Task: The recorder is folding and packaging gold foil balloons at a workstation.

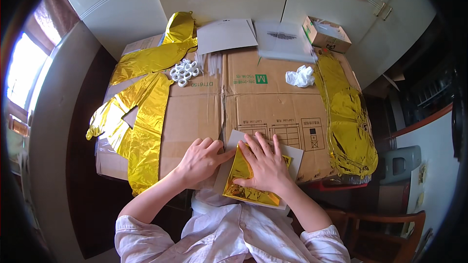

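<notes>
The person's right hand (pixel 265 165) lies flat, fingers spread, pressing down on a folded piece of shiny gold foil film (pixel 243 185), which rests on a pale grey card sheet (pixel 292 153) at the near edge of the flattened brown cardboard work surface (pixel 195 117). The left hand (pixel 200 160) rests just beside it, fingers loosely together and palm down, its thumb touching the foil's left edge and the card.

The foil looks very light, thin and slick (it crinkles rather than drapes), so it is likely to spring back from a crease and slide on the smooth card unless held flat. A sensible hold seems to be at a corner or along a folded edge, pinched gently, since sharp tugs could tear or permanently wrinkle it.

Farther off lie more gold foil shapes: a long one at the right edge (pixel 348 122) and several at the left (pixel 141 117). A cluster of small white plastic rings (pixel 184 72), a crumpled white wad (pixel 301 76), a white paper sheet (pixel 226 34), a clear plastic sleeve (pixel 282 39) and a small open cardboard box (pixel 326 34) sit toward the far side, well apart from the hands. Nothing lies between the hands and the foil.
</notes>
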Demonstrator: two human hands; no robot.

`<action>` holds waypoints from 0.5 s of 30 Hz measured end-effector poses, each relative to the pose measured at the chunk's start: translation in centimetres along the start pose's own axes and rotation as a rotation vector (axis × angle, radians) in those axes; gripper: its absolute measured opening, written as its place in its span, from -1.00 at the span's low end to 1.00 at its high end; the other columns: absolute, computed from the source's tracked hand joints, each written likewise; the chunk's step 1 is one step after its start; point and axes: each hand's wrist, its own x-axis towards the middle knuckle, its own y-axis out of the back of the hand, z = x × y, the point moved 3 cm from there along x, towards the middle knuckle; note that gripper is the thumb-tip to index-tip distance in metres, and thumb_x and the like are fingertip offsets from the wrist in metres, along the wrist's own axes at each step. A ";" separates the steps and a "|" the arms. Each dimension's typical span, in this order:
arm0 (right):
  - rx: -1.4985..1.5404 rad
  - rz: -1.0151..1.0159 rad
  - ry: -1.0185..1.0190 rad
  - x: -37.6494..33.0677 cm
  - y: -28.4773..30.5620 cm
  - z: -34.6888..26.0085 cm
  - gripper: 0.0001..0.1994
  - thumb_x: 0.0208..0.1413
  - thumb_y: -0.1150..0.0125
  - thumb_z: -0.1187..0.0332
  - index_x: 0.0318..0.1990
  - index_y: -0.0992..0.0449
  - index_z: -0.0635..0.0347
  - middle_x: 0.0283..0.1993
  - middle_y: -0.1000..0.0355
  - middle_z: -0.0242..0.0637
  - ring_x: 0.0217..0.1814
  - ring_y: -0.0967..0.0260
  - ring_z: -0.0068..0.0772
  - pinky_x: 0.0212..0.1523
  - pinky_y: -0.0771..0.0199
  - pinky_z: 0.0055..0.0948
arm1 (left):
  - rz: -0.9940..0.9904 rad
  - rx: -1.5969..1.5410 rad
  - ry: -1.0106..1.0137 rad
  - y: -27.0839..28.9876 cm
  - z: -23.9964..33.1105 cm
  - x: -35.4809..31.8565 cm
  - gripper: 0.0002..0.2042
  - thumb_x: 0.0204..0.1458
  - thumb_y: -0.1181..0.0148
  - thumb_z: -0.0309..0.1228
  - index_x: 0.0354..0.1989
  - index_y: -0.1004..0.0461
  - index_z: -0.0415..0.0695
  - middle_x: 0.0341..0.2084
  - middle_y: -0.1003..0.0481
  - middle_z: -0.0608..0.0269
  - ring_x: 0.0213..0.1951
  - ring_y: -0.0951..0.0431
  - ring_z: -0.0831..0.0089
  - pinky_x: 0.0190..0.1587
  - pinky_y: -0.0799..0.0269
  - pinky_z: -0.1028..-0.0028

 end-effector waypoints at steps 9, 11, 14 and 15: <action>-0.012 -0.048 -0.015 0.1 0.0 -0.1 0.03 -0.12 0.05 -0.50 0.41 -0.08 0.01 0.49 0.09 -0.22 0.53 0.23 -0.10 0.41 0.44 0.30 | -0.045 -0.085 -0.012 -0.5 -0.7 0.0 -0.56 -0.08 -0.09 -0.46 0.02 -0.56 0.26 -0.33 -0.35 0.37 -0.20 -0.40 0.38 -0.10 -0.29 0.38; -0.020 -0.070 -0.022 0.1 0.0 -0.1 0.02 -0.11 0.07 -0.51 0.42 -0.06 -0.01 0.49 0.10 -0.24 0.54 0.26 -0.12 0.42 0.46 0.30 | -0.067 -0.100 -0.016 -0.3 -0.6 0.0 -0.59 -0.04 -0.08 -0.44 0.00 -0.57 0.24 -0.34 -0.35 0.36 -0.20 -0.40 0.39 -0.11 -0.30 0.39; -0.022 -0.083 -0.029 0.1 0.1 -0.1 0.01 -0.11 0.06 -0.50 0.41 -0.07 -0.03 0.50 0.10 -0.24 0.54 0.27 -0.13 0.41 0.46 0.31 | -0.084 -0.149 -0.024 -0.2 -0.5 -0.2 -0.62 -0.04 -0.07 -0.44 -0.04 -0.59 0.22 -0.33 -0.37 0.36 -0.19 -0.41 0.39 -0.11 -0.31 0.39; -0.023 -0.090 -0.031 0.2 0.1 -0.1 0.01 -0.11 0.06 -0.50 0.41 -0.07 -0.04 0.50 0.11 -0.25 0.54 0.27 -0.13 0.41 0.46 0.31 | -0.086 -0.169 -0.025 -0.1 -0.5 -0.3 -0.63 -0.04 -0.07 -0.45 -0.06 -0.60 0.21 -0.33 -0.37 0.37 -0.19 -0.41 0.39 -0.11 -0.31 0.38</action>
